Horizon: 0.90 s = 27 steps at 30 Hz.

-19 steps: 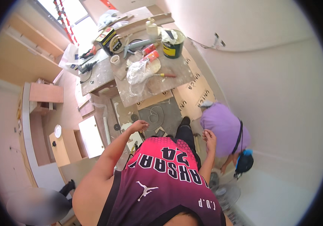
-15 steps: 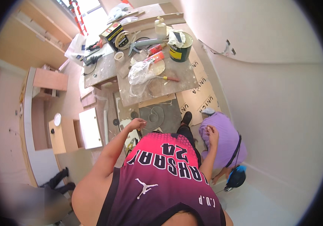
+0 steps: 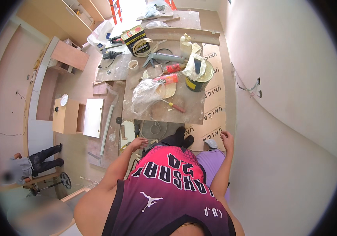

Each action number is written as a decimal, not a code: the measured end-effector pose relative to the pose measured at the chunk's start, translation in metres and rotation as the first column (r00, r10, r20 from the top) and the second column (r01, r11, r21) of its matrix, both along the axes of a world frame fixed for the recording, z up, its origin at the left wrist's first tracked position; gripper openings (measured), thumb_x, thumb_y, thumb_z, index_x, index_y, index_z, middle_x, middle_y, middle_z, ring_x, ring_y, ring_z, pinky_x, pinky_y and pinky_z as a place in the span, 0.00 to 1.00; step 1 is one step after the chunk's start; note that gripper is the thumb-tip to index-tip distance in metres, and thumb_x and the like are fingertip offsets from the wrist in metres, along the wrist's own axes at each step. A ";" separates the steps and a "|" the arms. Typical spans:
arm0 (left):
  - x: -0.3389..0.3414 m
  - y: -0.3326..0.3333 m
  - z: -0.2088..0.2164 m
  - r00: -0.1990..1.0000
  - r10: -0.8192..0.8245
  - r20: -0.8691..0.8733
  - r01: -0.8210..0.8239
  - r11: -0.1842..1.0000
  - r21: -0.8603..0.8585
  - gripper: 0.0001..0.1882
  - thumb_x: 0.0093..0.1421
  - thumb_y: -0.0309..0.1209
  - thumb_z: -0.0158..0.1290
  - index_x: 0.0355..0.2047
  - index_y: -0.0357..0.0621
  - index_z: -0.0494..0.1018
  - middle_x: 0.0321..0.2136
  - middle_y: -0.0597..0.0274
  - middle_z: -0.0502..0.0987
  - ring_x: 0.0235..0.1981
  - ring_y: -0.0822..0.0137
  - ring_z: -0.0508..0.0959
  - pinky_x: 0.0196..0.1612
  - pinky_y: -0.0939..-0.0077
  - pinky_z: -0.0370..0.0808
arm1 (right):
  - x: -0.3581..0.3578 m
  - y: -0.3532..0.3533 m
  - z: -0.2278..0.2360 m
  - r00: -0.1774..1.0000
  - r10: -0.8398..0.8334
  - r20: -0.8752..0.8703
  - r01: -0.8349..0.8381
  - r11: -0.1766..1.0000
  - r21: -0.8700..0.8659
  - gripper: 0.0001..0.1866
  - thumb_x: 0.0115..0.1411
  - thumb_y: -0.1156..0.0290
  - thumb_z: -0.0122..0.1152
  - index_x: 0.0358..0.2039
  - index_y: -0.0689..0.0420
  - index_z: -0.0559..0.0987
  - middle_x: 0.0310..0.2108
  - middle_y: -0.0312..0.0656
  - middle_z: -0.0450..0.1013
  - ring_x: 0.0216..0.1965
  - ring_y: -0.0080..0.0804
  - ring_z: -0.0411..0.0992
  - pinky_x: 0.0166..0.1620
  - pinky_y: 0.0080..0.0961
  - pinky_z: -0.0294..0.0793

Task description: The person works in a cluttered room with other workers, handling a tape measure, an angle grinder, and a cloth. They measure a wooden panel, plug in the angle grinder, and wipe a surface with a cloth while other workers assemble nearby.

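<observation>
Right grip (image 3: 227, 141) shifted toward wall (image 3: 286, 98), table (image 3: 194, 106) ahead

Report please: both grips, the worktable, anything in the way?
Left grip, right grip: both look empty. Worktable ahead, cluttered; caulking gun and green can on it. Co-worker in purple shirt partly behind right forearm.

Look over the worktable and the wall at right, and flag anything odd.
Pale wires stick out of the wall with no cover plate showing, so it looks unfinished. On the worktable, crumpled white material is bunched untidily over the can.
</observation>
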<state>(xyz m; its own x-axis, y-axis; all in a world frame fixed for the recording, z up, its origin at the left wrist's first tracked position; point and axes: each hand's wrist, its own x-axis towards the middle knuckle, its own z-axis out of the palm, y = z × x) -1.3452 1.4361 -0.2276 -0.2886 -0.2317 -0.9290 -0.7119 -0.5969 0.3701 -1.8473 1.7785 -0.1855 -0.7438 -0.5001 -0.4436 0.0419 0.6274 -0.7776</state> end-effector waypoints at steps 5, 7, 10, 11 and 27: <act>-0.050 0.007 -0.022 0.993 0.117 -0.013 -0.116 0.992 0.059 0.24 0.71 0.42 0.54 0.64 0.48 0.71 0.56 0.65 0.80 0.54 0.64 0.78 0.59 0.50 0.65 | -0.069 -0.041 0.023 0.993 0.070 -0.095 -0.069 0.998 0.015 0.13 0.65 0.70 0.61 0.47 0.60 0.84 0.36 0.39 0.83 0.35 0.26 0.79 0.38 0.25 0.77; -0.057 0.017 -0.037 0.985 0.173 -0.024 -0.170 0.981 0.091 0.29 0.69 0.42 0.57 0.66 0.46 0.68 0.59 0.63 0.78 0.58 0.63 0.76 0.62 0.48 0.64 | -0.085 -0.051 0.038 0.991 0.103 -0.088 -0.101 0.994 0.031 0.13 0.65 0.70 0.61 0.47 0.60 0.84 0.36 0.39 0.83 0.35 0.25 0.79 0.38 0.25 0.77; -0.084 0.025 -0.051 0.962 0.271 -0.020 -0.267 0.956 0.123 0.34 0.68 0.40 0.60 0.69 0.44 0.63 0.61 0.63 0.76 0.60 0.62 0.75 0.60 0.54 0.69 | -0.111 -0.057 0.050 0.980 0.173 -0.101 -0.167 0.984 0.065 0.13 0.65 0.70 0.61 0.47 0.60 0.84 0.35 0.38 0.83 0.35 0.24 0.79 0.38 0.25 0.77; -0.092 0.025 -0.051 0.957 0.287 -0.043 -0.278 0.950 0.142 0.42 0.65 0.40 0.64 0.74 0.42 0.56 0.63 0.59 0.72 0.58 0.61 0.76 0.55 0.59 0.75 | -0.120 -0.059 0.051 0.976 0.190 -0.110 -0.183 0.980 0.073 0.13 0.65 0.70 0.61 0.47 0.60 0.84 0.35 0.38 0.83 0.35 0.24 0.78 0.37 0.24 0.77; -0.218 0.143 -0.002 0.553 0.833 -0.017 -0.832 0.551 -0.062 0.36 0.71 0.33 0.54 0.75 0.49 0.52 0.69 0.58 0.67 0.64 0.55 0.72 0.63 0.50 0.72 | -0.342 -0.116 -0.116 0.821 0.524 0.226 -0.565 0.801 0.196 0.13 0.61 0.74 0.60 0.44 0.63 0.85 0.32 0.43 0.83 0.32 0.28 0.80 0.38 0.28 0.78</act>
<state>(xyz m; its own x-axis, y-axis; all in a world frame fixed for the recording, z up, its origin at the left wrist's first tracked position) -1.5634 1.5787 -0.2300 0.0724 -0.4128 -0.9079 0.0873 -0.9042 0.4181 -2.1889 1.6625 -0.3013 -0.2936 -0.6620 -0.6896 -0.2593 0.7495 -0.6091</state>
